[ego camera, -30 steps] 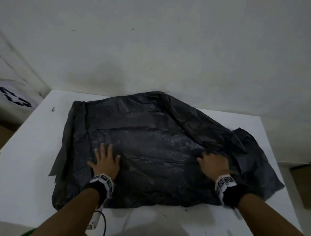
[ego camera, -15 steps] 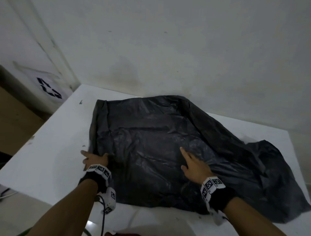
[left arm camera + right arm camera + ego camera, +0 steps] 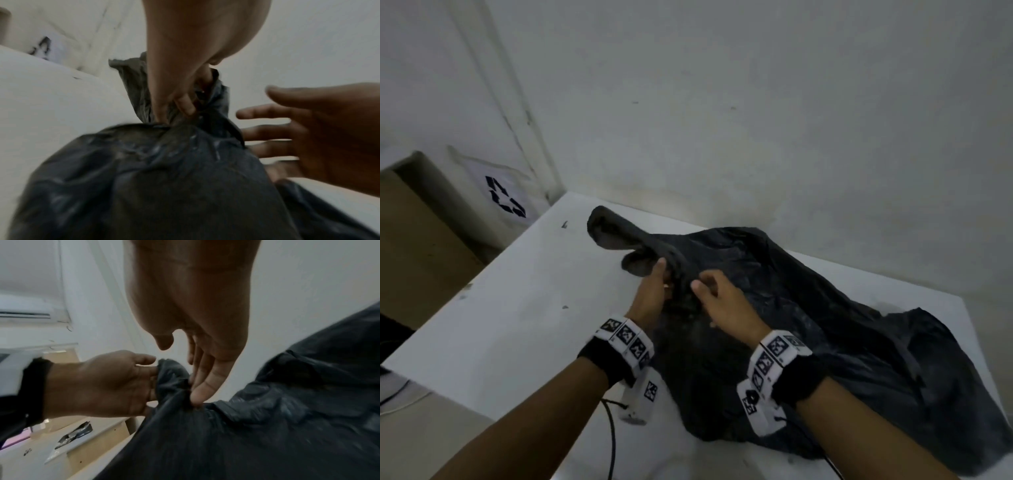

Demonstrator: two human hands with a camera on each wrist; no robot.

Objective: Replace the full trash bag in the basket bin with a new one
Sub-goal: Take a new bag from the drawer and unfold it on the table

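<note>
Gripping the trash bag (image 3: 808, 308)'s bunched edge, left hand (image 3: 650, 294) lifts it

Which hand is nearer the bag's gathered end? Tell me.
Left. The left hand grips the gathered end of the bag, bunching it. The right hand is beside it, fingers straight, only touching the plastic.

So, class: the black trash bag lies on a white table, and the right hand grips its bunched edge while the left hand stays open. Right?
Hands swapped. In the left wrist view, the left hand grips the bag on the table; the right hand is open.
</note>
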